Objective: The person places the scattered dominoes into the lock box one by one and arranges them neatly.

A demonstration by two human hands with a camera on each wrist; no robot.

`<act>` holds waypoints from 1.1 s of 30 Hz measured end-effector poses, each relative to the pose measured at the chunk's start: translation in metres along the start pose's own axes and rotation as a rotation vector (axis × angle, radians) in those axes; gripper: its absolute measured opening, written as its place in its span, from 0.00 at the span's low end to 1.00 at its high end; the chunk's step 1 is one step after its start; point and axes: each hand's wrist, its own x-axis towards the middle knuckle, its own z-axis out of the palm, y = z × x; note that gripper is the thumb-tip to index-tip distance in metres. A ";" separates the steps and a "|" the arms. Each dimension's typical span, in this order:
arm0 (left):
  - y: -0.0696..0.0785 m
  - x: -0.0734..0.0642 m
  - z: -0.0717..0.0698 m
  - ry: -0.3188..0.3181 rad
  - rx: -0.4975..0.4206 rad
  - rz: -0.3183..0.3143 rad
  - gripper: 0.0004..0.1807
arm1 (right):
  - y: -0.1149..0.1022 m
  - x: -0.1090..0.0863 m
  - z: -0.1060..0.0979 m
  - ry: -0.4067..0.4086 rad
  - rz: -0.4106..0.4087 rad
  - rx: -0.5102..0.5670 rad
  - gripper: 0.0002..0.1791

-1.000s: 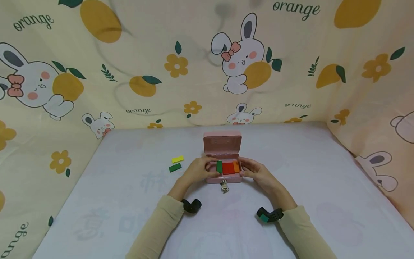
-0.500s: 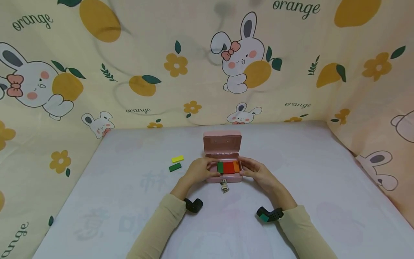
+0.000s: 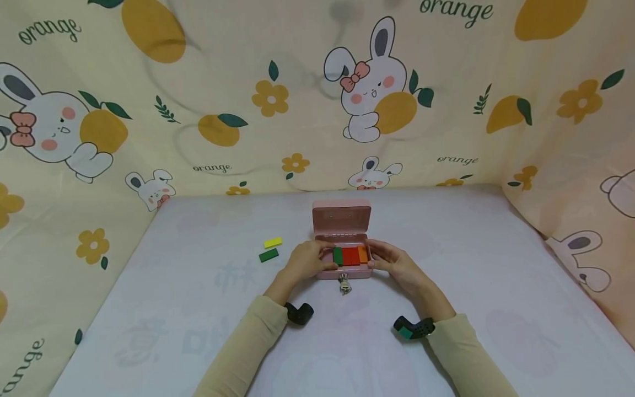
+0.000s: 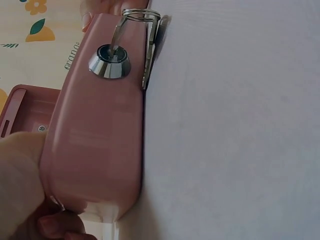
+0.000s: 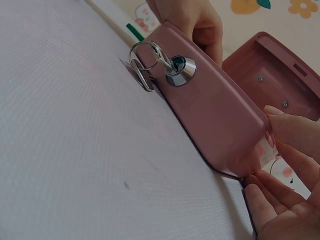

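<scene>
A small pink metal cash box stands on the white cloth with its lid raised. Inside, a green block lies left of red blocks and an orange block. My left hand reaches over the left rim, thumb and finger pinching the ends of the green block. My right hand grips the box's right side, thumb at the top rim and fingers along the outer wall. A key on a ring sits in the front lock. The left wrist view hides the blocks.
To the left of the box lie a yellow block and a second green block on the cloth. Behind stands a patterned fabric backdrop, which also rises along both sides.
My left hand has shifted slightly to the right, and the green block in the box moved a little the same way, toward the red blocks. The right hand stays at the box's side.
</scene>
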 end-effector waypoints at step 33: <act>0.006 0.004 0.002 -0.031 0.104 -0.060 0.33 | 0.002 0.002 0.001 0.020 0.029 0.014 0.33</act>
